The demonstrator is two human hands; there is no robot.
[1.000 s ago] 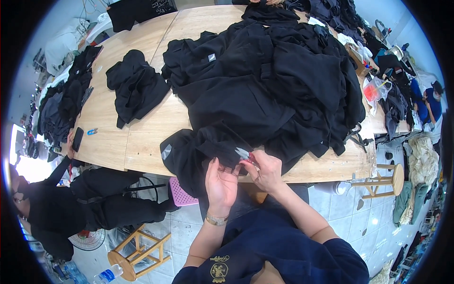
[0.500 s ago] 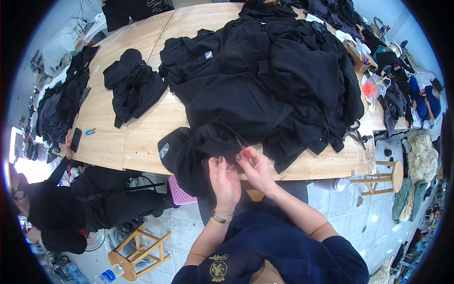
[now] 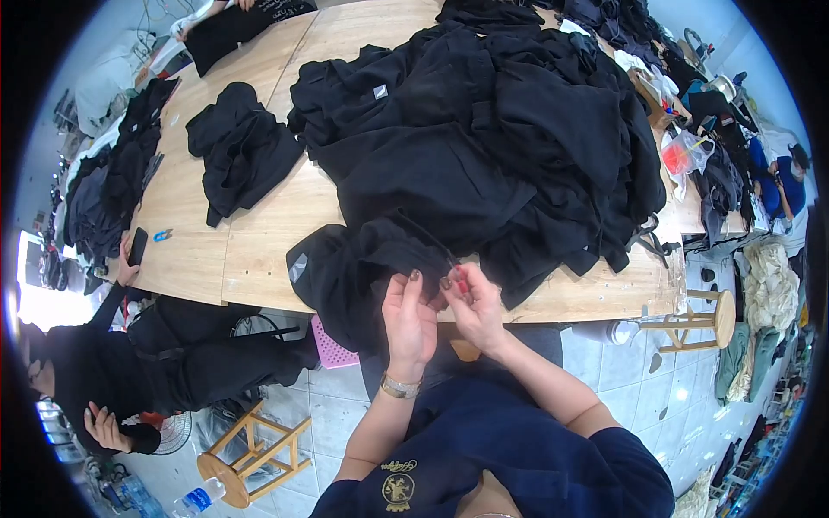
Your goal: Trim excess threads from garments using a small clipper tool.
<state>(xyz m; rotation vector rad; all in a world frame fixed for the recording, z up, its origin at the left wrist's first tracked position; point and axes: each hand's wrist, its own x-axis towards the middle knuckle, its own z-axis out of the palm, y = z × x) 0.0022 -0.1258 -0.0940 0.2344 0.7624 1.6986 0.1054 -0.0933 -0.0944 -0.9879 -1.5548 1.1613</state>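
A black garment (image 3: 338, 274) with a small grey-white patch lies bunched at the table's near edge, partly hanging over it. My left hand (image 3: 409, 326) is closed at its near side, fingertips pinched on the dark cloth; the exact spot is hard to make out. Close beside it, my right hand (image 3: 477, 312) is closed around red-handled thread snips (image 3: 461, 280), whose thin dark tip points up and left against the cloth. My fingers hide most of the snips. Right behind both hands rises a big heap of black garments (image 3: 484, 129).
A smaller black garment (image 3: 246, 151) lies left on the wooden table (image 3: 259, 259), near blue snips (image 3: 162, 235). At left a person in black (image 3: 112, 354) holds a phone (image 3: 137, 247). Wooden stools (image 3: 259, 449) and a pink plastic stool (image 3: 332, 345) stand below.
Both my hands have shifted slightly right, the snips with them. The person at left has moved an arm, and hands now show at the black cloth at the far left edge.
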